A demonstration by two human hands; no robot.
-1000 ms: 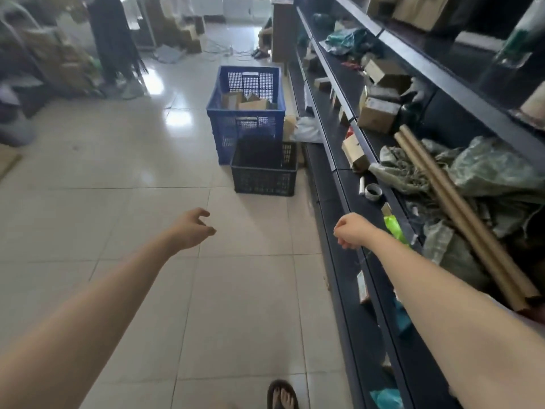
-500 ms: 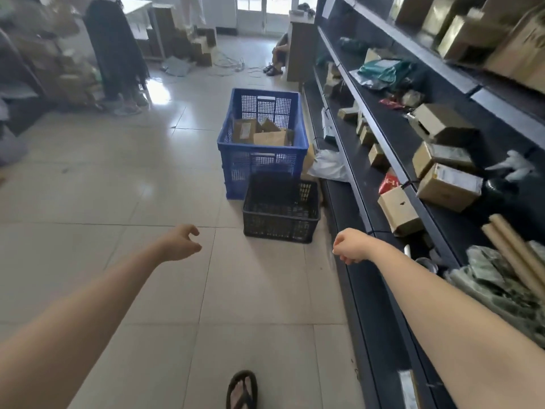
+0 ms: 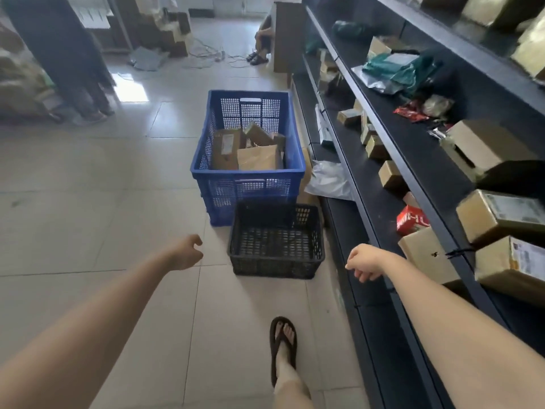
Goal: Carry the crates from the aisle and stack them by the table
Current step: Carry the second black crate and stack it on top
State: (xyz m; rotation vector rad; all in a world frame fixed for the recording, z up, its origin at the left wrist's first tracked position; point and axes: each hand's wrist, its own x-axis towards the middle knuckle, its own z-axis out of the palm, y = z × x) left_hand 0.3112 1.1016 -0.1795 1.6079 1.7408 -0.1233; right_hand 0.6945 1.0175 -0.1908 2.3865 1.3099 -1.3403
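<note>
A small black plastic crate (image 3: 275,265) stands empty on the tiled floor just ahead. Right behind it is a taller blue crate (image 3: 247,188) with several cardboard boxes and paper packets inside. My left hand (image 3: 185,252) hangs to the left of the black crate, fingers loosely curled and holding nothing. To the crate's right is my right hand (image 3: 364,262), fingers curled down, also holding nothing. Neither hand touches a crate.
Dark shelving (image 3: 413,184) with cardboard boxes, bags and a red packet runs along the right. My sandalled foot (image 3: 283,346) is on the floor below the black crate. A person in dark clothes (image 3: 65,57) stands far left, another sits at the back (image 3: 262,39), with stacked boxes nearby.
I have walked forward, so both crates are closer and lower in view. Both arms stay stretched out in front, hands holding nothing. My foot has stepped forward.
</note>
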